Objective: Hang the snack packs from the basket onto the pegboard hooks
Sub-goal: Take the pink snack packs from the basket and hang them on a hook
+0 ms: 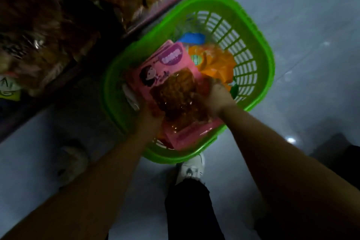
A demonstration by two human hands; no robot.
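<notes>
A pink snack pack (171, 84) is held over the green basket (259, 60) at the centre of the frame. Its lower left edge is gripped by the left hand (150, 117), fingers curled round it; its right edge is gripped by the right hand (218, 93). An orange pack (216, 62) and a blue pack (191, 38) lie inside the basket. More packs are seen on the shelf (155, 9) at upper left.
</notes>
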